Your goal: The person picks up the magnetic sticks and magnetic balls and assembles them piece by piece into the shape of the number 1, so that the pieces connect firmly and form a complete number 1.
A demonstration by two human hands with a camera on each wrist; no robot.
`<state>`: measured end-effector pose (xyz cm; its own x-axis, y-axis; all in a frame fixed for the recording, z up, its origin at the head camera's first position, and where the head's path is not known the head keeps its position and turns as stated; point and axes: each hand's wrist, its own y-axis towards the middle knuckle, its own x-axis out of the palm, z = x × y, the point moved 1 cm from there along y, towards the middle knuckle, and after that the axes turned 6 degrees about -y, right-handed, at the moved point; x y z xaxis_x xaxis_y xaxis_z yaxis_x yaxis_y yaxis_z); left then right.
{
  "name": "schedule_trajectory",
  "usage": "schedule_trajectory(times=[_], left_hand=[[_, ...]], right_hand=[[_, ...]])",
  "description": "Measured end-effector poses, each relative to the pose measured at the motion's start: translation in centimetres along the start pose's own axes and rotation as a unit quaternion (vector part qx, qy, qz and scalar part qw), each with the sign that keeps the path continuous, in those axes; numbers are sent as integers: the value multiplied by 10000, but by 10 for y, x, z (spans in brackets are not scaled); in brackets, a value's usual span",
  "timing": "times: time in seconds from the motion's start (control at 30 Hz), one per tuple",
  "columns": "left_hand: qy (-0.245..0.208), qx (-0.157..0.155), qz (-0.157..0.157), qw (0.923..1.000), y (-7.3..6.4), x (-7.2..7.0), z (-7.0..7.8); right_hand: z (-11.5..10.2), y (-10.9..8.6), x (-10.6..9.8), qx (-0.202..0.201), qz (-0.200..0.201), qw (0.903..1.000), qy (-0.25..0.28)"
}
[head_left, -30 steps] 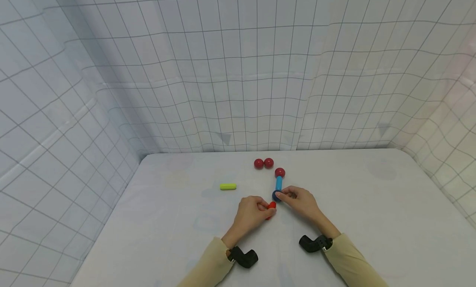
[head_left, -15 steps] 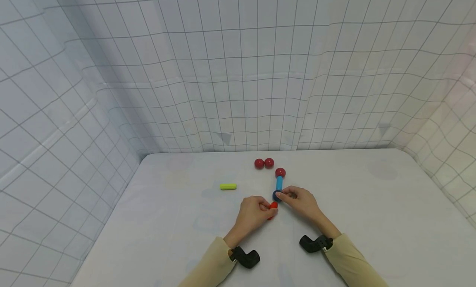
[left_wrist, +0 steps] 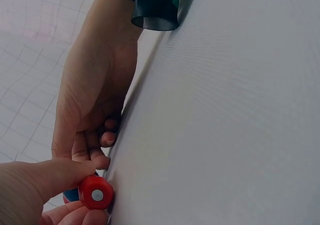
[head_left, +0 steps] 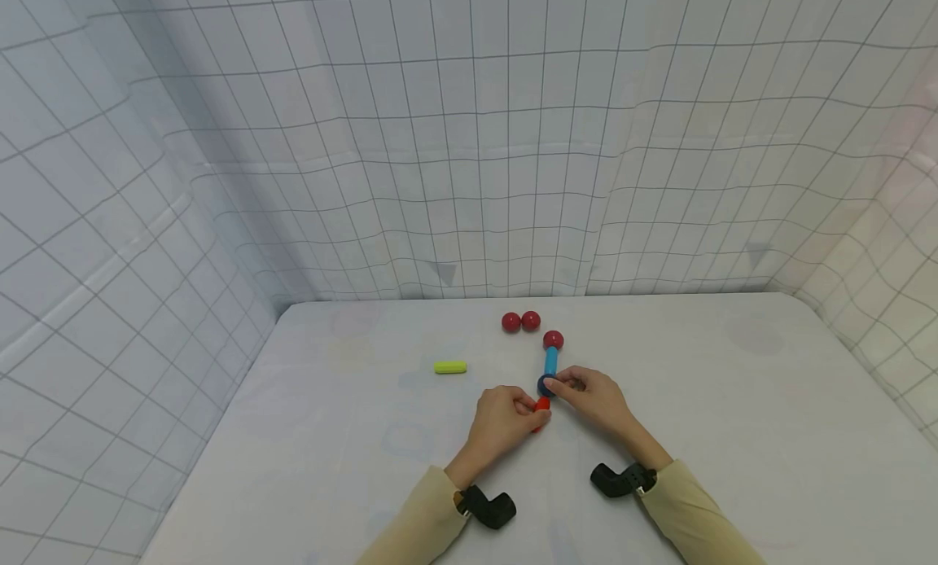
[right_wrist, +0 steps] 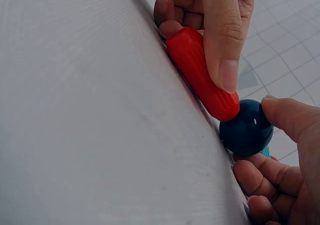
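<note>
Between thumb and fingers, my left hand (head_left: 501, 421) pinches a short ribbed red rod (right_wrist: 197, 67) with a silver disc in its end. My right hand (head_left: 597, 400) pinches a glossy dark blue ball (right_wrist: 244, 130). In the right wrist view the rod's front end meets the ball. A light blue rod (head_left: 551, 360) runs from the far side of this ball to a red ball (head_left: 553, 339), all in one line on the white table. The left fingers partly hide the red rod in the head view.
Two more red balls (head_left: 521, 321) lie side by side behind, near the table's back edge. A yellow-green rod (head_left: 450, 367) lies to the left. White grid-patterned curtains (head_left: 469, 182) surround the white table (head_left: 308, 435) at the back and sides.
My left hand has shifted slightly right, bringing the red rod from just apart up against the dark blue ball. The right hand stays in place holding the ball.
</note>
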<state>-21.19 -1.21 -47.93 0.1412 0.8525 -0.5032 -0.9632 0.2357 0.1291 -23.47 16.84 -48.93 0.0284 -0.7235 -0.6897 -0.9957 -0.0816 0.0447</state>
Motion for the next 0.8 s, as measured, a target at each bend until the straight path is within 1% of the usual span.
schedule_trajectory(times=[0.37, 0.8], left_hand=[[86, 40, 73, 9999, 0, 2, 3], [48, 111, 149, 9998, -1, 4, 4]], right_hand=[[0, 0, 0, 52, -12, 10000, -45], [-1, 0, 0, 29, 37, 9999, -99]])
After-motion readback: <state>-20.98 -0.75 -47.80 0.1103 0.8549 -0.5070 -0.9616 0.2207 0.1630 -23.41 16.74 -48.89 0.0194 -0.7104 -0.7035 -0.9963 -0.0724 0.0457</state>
